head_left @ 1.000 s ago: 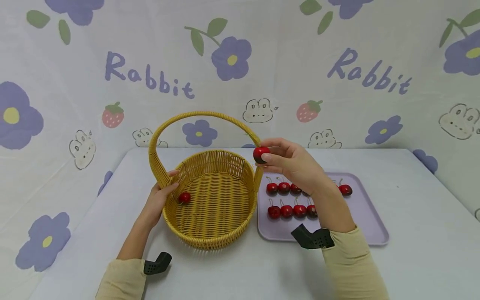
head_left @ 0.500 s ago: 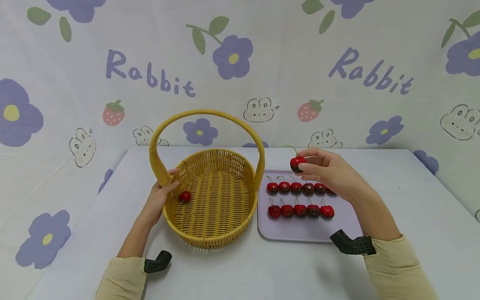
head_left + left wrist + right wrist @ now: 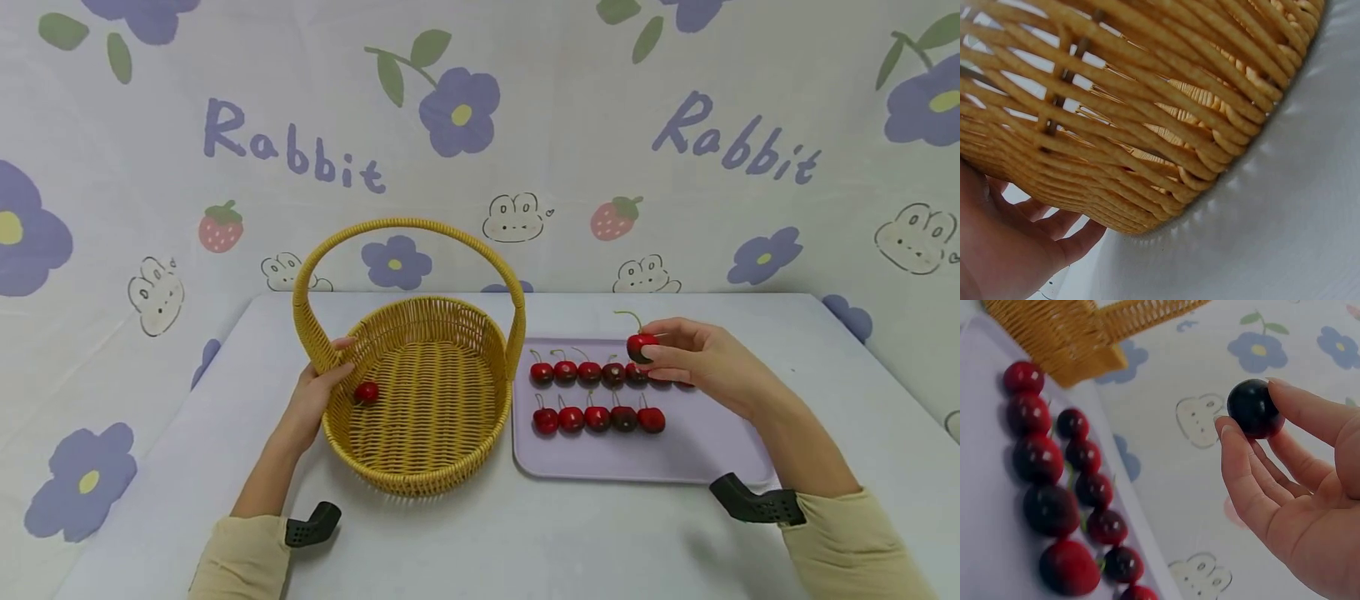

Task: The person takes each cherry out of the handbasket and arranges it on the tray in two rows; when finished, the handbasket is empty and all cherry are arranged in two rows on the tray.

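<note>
A dark red cherry (image 3: 641, 347) with a green stem is pinched between the thumb and fingers of my right hand (image 3: 708, 364), raised over the back row on the lilac tray (image 3: 630, 468). In the right wrist view the underside of that held cherry (image 3: 1255, 409) looks nearly black. My left hand (image 3: 309, 398) grips the side of the yellow wicker basket (image 3: 420, 482) at the foot of its handle. Inside the basket a single cherry (image 3: 366, 392) lies by the left wall. The left wrist view shows fingers (image 3: 1085, 240) against the outer weave.
Two rows of cherries lie on the tray: a front row (image 3: 597, 418) and a back row (image 3: 589, 372), partly hidden by my right hand. The basket's tall handle (image 3: 408, 223) arches above it. A patterned cloth (image 3: 547, 150) hangs behind the white table (image 3: 480, 542).
My right hand has moved right and lower, from beside the basket handle to above the tray, carrying the cherry. My left hand and the basket stay in place.
</note>
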Demonstrator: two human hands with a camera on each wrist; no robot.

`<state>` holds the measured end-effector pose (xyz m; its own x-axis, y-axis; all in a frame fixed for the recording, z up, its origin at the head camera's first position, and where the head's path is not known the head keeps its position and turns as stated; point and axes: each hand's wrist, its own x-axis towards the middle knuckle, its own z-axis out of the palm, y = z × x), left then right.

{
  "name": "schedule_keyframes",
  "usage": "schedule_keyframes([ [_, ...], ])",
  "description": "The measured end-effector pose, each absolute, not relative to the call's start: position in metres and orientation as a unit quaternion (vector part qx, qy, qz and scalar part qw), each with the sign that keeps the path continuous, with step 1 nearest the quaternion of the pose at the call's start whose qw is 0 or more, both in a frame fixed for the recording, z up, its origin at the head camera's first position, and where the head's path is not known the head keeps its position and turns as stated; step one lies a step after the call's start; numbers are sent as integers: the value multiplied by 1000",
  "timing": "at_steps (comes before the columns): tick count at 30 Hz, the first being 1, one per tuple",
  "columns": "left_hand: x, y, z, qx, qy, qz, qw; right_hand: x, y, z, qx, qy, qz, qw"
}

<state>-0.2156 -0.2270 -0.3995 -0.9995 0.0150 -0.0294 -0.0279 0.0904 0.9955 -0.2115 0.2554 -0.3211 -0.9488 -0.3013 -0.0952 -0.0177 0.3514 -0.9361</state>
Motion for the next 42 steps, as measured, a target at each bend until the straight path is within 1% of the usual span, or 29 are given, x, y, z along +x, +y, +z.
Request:
schedule_keyframes([
  [15, -215, -227, -397, -3, 734, 679, 25, -206, 295, -356, -68, 803, -569, 163],
  [22, -215, -227, -397, -6, 732, 681, 25, -204, 310, -374, -56, 820, -537, 191],
  [34, -214, -228, -398, -2, 736, 676, 19, -204, 318, -392, -48, 838, -496, 221],
  [42, -214, -226, -397, -3, 737, 675, 20, -204, 317, -396, -49, 838, -494, 227],
])
